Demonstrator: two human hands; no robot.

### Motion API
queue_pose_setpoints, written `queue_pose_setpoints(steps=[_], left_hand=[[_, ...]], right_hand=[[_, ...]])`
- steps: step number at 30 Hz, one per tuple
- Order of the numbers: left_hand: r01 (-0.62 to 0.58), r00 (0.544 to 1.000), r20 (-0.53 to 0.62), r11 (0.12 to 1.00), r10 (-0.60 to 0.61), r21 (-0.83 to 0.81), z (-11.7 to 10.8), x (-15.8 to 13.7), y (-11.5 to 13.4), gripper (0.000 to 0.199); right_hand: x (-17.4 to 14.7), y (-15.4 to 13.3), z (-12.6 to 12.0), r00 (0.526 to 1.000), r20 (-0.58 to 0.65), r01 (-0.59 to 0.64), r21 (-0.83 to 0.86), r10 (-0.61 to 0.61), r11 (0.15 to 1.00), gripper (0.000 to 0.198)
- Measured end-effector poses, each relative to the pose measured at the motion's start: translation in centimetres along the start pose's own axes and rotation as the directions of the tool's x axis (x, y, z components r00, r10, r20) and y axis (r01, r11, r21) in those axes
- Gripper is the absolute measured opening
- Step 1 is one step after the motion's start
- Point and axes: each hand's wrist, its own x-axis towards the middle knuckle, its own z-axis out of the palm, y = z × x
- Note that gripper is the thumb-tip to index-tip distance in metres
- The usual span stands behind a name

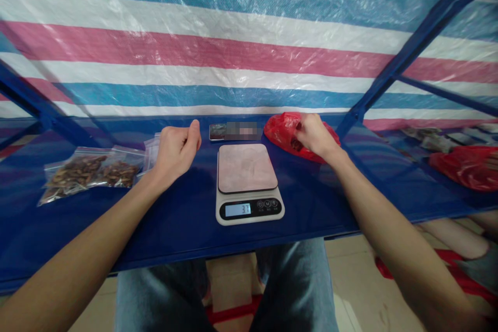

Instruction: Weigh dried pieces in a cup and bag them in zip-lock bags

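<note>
My left hand [179, 150] is closed in a loose fist with the thumb on top, and no object shows in it. It is beside some flat clear zip bags [150, 153], which it partly covers. At the mouth of a red plastic bag [282, 129], my right hand [315, 135] has its fingers curled down inside. Dark brown pieces show there, but the fingertips are hidden. Between my hands stands a white kitchen scale [249, 171] with a bare weighing plate; its display [238, 209] reads about 3.7.
Clear zip bags of brown dried pieces [80, 171] lie at the left on the blue table [175, 236]. Behind the scale lies a phone [218, 132], partly blurred. Blue metal struts [373, 93] rise at the back. Another red bag [467, 166] and a person's arm [455, 236] are at right.
</note>
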Motion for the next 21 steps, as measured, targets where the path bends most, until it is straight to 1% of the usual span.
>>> queue_pose_setpoints(steps=[2, 4, 5, 7, 8, 9, 11, 13, 14, 16, 17, 19, 21], left_hand=[[0.006, 1.000, 0.003, 1.000, -0.006, -0.010, 0.0, 0.0, 0.1, 0.065], [0.008, 1.000, 0.002, 1.000, -0.008, -0.020, -0.1, 0.0, 0.1, 0.064], [0.007, 1.000, 0.001, 1.000, -0.007, -0.023, -0.1, 0.0, 0.1, 0.064], [0.002, 1.000, -0.003, 1.000, -0.002, -0.030, -0.1, 0.0, 0.0, 0.063], [0.002, 1.000, -0.002, 0.999, -0.002, -0.034, -0.1, 0.0, 0.0, 0.063], [0.004, 1.000, -0.002, 0.999, -0.004, -0.037, -0.1, 0.0, 0.0, 0.063], [0.011, 1.000, 0.002, 0.999, -0.010, -0.038, -0.1, 0.0, -0.1, 0.063], [0.014, 1.000, 0.004, 0.999, -0.014, -0.031, -0.1, 0.0, -0.1, 0.063], [0.009, 1.000, 0.001, 1.000, -0.009, -0.027, -0.1, 0.0, -0.1, 0.063], [-0.006, 1.000, -0.002, 1.000, 0.006, -0.020, -0.1, 0.1, -0.1, 0.063], [-0.016, 1.000, -0.005, 1.000, 0.016, -0.018, -0.1, 0.1, -0.1, 0.063], [-0.032, 0.999, -0.011, 0.999, 0.032, -0.014, -0.1, 0.2, -0.2, 0.063], [-0.039, 0.999, -0.018, 0.999, 0.039, -0.008, -0.1, 0.2, -0.3, 0.063]], right_hand=[[0.0, 0.5, -0.6, 0.998, -0.042, -0.055, -0.011, 0.055, 0.998, 0.008], [-0.1, 0.8, -1.4, 0.995, -0.068, -0.073, 0.047, 0.076, 0.996, 0.005], [-0.2, 0.8, -1.8, 0.994, -0.082, -0.068, 0.093, 0.076, 0.993, 0.006], [-0.4, 0.6, -2.6, 0.991, -0.114, -0.056, 0.185, 0.077, 0.981, 0.015], [-0.5, 0.5, -2.8, 0.991, -0.109, -0.054, 0.228, 0.081, 0.972, 0.019], [-0.6, 0.3, -2.9, 0.994, -0.079, -0.055, 0.266, 0.079, 0.962, 0.021], [-0.8, 0.0, -2.7, 0.998, 0.021, -0.058, 0.299, 0.055, 0.953, 0.021], [-0.8, -0.1, -2.0, 0.994, 0.106, -0.044, 0.257, 0.017, 0.965, 0.020], [-0.7, -0.1, -1.6, 0.992, 0.129, -0.033, 0.221, 0.004, 0.975, 0.023], [-0.6, 0.1, -1.2, 0.989, 0.145, -0.030, 0.179, 0.004, 0.983, 0.028], [-0.6, 0.2, -1.2, 0.989, 0.144, -0.042, 0.186, 0.015, 0.982, 0.028], [-0.7, 0.5, -1.8, 0.990, 0.133, -0.083, 0.251, 0.050, 0.964, 0.027], [-1.1, 0.7, -3.2, 0.990, 0.101, -0.131, 0.338, 0.103, 0.932, 0.028]])
